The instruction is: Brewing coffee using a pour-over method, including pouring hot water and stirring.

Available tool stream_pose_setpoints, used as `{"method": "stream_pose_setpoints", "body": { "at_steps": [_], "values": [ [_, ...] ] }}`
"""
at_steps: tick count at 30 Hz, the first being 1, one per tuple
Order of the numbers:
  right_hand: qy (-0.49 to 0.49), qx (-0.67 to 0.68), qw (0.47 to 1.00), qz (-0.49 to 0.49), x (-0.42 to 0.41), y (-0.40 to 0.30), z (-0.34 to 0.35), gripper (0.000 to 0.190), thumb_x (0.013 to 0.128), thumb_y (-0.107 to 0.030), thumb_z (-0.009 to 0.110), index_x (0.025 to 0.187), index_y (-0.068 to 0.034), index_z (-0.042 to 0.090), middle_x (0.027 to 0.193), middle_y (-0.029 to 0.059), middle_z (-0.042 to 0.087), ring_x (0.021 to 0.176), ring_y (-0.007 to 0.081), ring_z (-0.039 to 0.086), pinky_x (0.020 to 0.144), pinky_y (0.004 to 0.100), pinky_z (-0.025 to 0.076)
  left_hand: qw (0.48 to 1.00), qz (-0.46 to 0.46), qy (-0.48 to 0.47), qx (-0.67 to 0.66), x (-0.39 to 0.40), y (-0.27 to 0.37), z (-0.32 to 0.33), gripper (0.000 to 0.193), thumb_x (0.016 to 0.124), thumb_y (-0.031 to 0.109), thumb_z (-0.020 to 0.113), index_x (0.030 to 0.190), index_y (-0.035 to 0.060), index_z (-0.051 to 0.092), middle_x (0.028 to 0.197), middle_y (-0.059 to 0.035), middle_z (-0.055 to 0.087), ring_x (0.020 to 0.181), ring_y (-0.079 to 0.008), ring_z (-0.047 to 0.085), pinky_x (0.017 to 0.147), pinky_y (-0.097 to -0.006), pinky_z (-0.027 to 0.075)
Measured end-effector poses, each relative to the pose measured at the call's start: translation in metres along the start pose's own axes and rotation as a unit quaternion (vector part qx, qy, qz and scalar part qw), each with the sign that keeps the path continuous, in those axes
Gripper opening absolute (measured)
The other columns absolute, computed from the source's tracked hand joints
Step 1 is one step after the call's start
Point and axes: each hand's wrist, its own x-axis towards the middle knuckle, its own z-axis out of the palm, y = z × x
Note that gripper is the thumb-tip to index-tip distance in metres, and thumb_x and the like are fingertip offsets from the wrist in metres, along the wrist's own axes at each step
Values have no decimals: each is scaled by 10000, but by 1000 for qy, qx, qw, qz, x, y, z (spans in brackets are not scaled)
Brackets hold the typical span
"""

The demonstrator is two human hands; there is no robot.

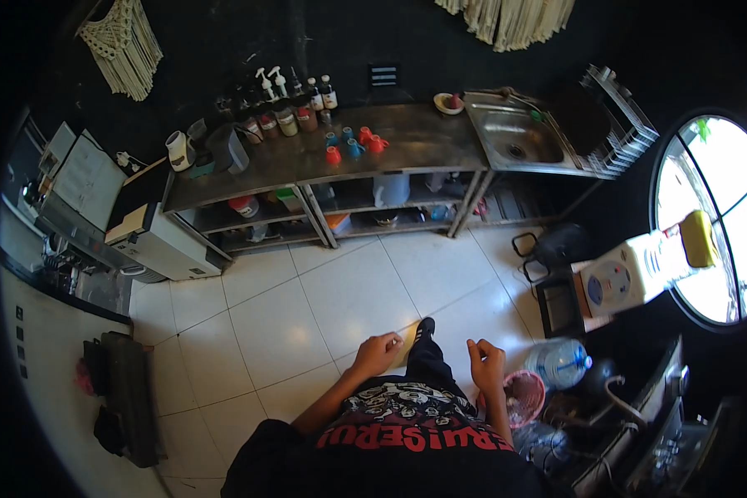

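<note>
My left hand (378, 355) hangs in front of my body above the tiled floor, fingers loosely curled, with nothing visible in it. Beside my leg, my right hand (488, 366) is also curled and appears to hold nothing. The nearest thing to it is a pink plastic basket (540, 389). One dark shoe (424, 328) with light stripes is on the floor between the hands. Ahead stands a metal counter (411, 134) carrying red cups (377, 144) and blue cups (355, 148). To its right is a stainless steel sink (515, 134).
Jars (286, 121) and pump bottles line the counter's back. A white chest-like appliance (174, 246) stands left. Rightwards are a water dispenser (616, 283), a large water bottle (557, 364) and a wire dish rack (625, 118). A dark bench-like object (131, 398) sits by the left wall.
</note>
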Motion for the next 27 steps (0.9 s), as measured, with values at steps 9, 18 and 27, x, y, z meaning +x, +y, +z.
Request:
{"method": "stream_pose_setpoints", "body": {
  "at_steps": [9,18,27],
  "values": [
    [-154,-24,981,-114,257,5,36,175,1013,-186,562,926,-35,573,806,225,678,786,476,656,687,540,508,990,-123,59,28,125,-20,-14,253,945,346,663,938,101,726,786,-110,719,739,-308,705,676,-430,534],
    [-270,-35,927,-257,436,-69,82,318,1000,-273,613,799,-27,599,717,209,631,727,453,638,646,542,478,938,-246,243,20,225,-20,-60,384,989,406,583,858,59,683,764,-170,698,747,-392,691,670,-497,518],
    [-362,-10,910,-202,486,-64,183,304,926,-164,663,1201,-71,574,989,209,680,974,422,658,840,498,519,920,-256,298,-4,337,-81,-129,335,947,371,675,851,49,679,717,-138,676,699,-353,682,659,-481,517]
  ]
}}
